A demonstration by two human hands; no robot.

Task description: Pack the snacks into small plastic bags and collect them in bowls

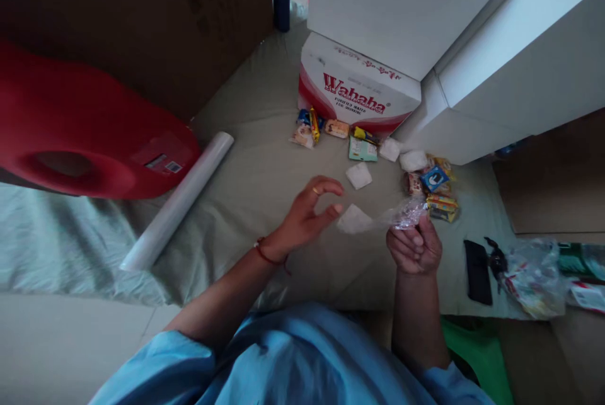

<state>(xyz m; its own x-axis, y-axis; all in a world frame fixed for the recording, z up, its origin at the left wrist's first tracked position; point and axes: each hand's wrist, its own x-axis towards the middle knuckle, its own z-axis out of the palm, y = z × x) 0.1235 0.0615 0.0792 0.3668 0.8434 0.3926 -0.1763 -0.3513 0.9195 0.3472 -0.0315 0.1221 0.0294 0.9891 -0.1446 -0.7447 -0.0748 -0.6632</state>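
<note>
My right hand (pixel 414 246) grips a crumpled clear plastic wrap (pixel 409 213), which stretches left toward a white square packet (pixel 354 219). Beside that packet, on its left, my left hand (pixel 309 213) is held with thumb and fingers apart and nothing between them. More white packets (pixel 359 176) lie farther back. A green packet (pixel 363 149) and several wrapped snacks (pixel 337 128) sit along the front of the Wahaba box (pixel 357 87). Another heap of snacks, with a blue packet (pixel 433 177) on it, is behind my right hand.
A clear film roll (pixel 179 200) lies at left beside a red plastic object (pixel 94 134). White boxes (pixel 401 2) stand at the back. At right are a black phone (pixel 478 271), keys (pixel 496 260), a plastic bag (pixel 536 279) and a green bottle (pixel 581 260).
</note>
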